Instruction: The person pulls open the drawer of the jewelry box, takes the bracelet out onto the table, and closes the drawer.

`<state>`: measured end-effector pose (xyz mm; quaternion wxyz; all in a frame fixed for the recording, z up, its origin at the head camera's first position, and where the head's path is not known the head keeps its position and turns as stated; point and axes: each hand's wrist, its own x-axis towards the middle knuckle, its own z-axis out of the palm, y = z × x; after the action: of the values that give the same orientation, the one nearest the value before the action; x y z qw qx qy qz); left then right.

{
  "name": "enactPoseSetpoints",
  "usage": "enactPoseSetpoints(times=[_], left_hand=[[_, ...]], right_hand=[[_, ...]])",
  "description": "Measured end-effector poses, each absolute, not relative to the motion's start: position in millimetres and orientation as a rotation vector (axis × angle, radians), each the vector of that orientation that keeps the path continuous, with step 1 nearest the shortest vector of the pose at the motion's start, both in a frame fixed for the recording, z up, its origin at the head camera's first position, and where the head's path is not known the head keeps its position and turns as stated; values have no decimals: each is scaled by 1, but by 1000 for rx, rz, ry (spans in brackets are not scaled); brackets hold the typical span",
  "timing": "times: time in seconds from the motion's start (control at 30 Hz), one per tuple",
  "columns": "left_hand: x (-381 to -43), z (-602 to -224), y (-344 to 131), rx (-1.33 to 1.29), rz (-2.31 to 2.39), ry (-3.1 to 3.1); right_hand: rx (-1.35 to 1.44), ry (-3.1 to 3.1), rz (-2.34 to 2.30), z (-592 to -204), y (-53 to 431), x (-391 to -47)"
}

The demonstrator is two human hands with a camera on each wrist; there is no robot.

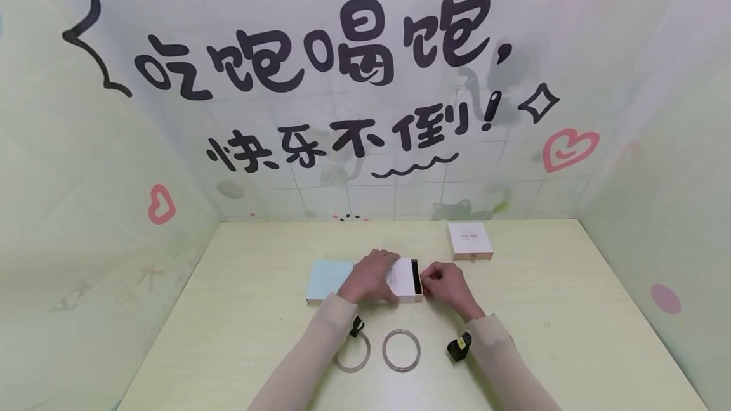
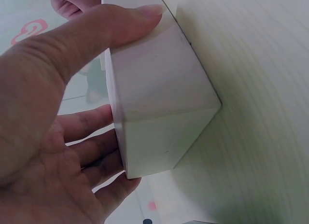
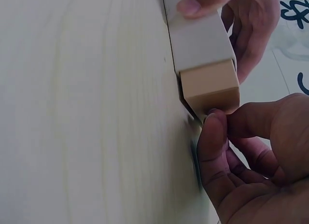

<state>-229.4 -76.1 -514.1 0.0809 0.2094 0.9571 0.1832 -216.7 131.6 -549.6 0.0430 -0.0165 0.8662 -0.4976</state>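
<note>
A white drawer-style box (image 1: 404, 283) lies on the table in the middle of the head view. My left hand (image 1: 372, 276) grips its outer sleeve, the thumb on one side (image 2: 154, 74) and the fingers along another. From the right end of the sleeve a tan drawer (image 3: 208, 81) sticks out a short way, and a dark strip of its inside shows from above. My right hand (image 1: 448, 284) pinches the small pull at the drawer's end with thumb and forefinger; the fingertips mostly hide it.
Left of the white box lies a light blue box (image 1: 328, 279), partly behind my left hand. Another white box (image 1: 471, 241) stands at the back right. Two bangles lie nearer me: one bangle (image 1: 401, 370) in the middle, the other bangle (image 1: 368, 352) partly under my left forearm.
</note>
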Motion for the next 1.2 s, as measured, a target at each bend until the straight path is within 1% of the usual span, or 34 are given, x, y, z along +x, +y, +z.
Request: enactPoseSetpoints(times=[0.3,0.53,0.87,1.03,1.2], left_hand=[[-228,-512,-75,652,541,2863],[-228,-510,-74,660,525,2865],[-227,-505,-77,693,557,2798],[-220,-504,-80,594,681,2837],[-203,-500,-76,435,808,2924]], right_hand=[[-87,2631,-1550,-553,118,-217],[-96,2633,-1534,-551,117,-217],[-292,2683,-1349,-535,128,-217],[-409,2691,-1280,-525,135,-222],[-541,2664,-1253,-522,140,-231]])
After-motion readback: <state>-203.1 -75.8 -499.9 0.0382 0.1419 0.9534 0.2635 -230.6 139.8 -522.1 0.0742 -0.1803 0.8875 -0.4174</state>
